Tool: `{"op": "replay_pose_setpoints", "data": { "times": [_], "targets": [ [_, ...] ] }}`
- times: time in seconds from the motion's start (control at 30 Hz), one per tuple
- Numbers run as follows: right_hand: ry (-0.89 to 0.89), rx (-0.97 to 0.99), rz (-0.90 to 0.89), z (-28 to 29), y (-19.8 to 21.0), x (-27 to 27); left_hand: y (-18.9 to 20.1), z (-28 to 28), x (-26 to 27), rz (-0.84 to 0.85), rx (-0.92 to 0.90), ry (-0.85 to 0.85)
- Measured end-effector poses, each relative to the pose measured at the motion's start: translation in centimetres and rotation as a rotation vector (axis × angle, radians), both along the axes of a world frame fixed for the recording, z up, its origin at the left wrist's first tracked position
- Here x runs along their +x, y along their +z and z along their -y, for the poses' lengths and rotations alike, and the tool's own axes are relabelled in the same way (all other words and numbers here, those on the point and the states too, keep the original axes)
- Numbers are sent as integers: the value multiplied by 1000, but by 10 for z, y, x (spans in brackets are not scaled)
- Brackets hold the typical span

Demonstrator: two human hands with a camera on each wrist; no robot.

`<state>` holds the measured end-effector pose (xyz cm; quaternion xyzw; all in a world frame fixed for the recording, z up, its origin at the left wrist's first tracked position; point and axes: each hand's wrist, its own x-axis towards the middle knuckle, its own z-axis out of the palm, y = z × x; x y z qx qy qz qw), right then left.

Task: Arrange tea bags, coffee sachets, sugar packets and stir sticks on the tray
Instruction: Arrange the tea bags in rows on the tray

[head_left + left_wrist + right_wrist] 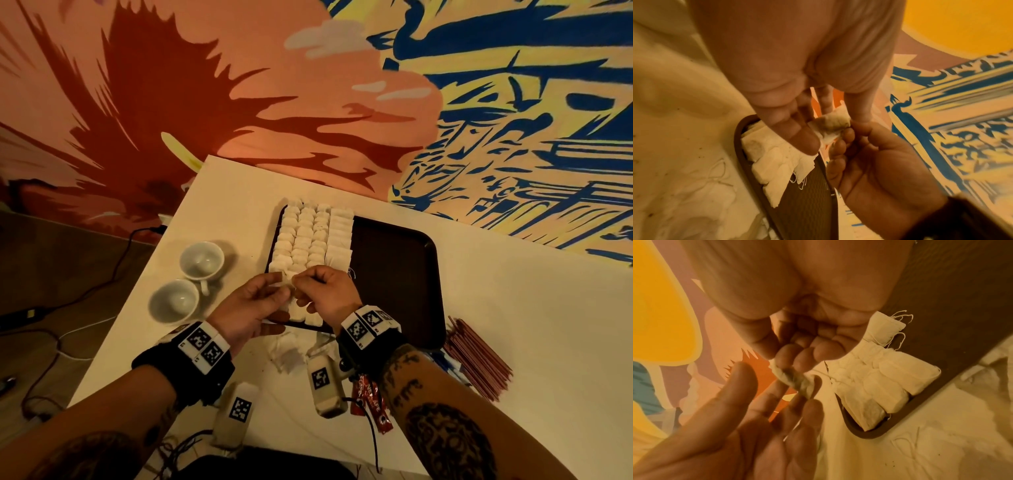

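Above the near left corner of the tray [394,274], we hold one tea bag [831,128] between both hands. Our left hand [251,305] pinches it with thumb and curled fingers, palm turned right; our right hand [329,291] meets it, knuckles up, its grip narrow on the same bag. Rows of tea bags [308,240] fill the tray's left side on the bench [513,308].

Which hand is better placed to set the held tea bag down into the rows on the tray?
Probably the right hand: it pinches the small white tea bag directly above the near ends of the white tea bag rows on the dark brown tray, while the left hand sits off its edge.
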<state>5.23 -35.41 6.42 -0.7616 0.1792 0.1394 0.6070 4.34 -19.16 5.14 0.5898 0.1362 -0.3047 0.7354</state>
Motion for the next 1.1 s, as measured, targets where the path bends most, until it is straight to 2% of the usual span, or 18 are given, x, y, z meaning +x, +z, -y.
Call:
{"op": "replay_pose_setpoints", "data": {
  "times": [0.13, 0.2, 0.37, 0.53, 0.6, 0.73, 0.83, 0.93, 1.1],
  "targets": [
    [54, 37, -46, 1, 2, -3, -1, 4, 1, 166, 158, -163],
    [27, 59, -64, 3, 2, -4, 0, 7, 0, 180, 173, -185],
    [-41, 41, -85, 17, -1, -4, 4, 15, 1, 53, 88, -130],
    [1, -56, -5, 29, -5, -3, 7, 19, 5, -131, -133, -56],
    [18, -84, 13, 35, -6, -1, 9, 24, 8, -112, -84, -73],
    [18, -96, 22, 45, -6, 2, 5, 37, 12, 37, 120, -32],
    [49, -79, 64, 51, -9, -2, 1, 44, 14, 27, 89, -15],
    [140, -141, 124, 56, -19, -7, -4, 50, 16, -12, 62, -6],
    [160, -219, 97, 71, -28, 3, -12, 57, 21, -32, 110, -16]
  ]
}}
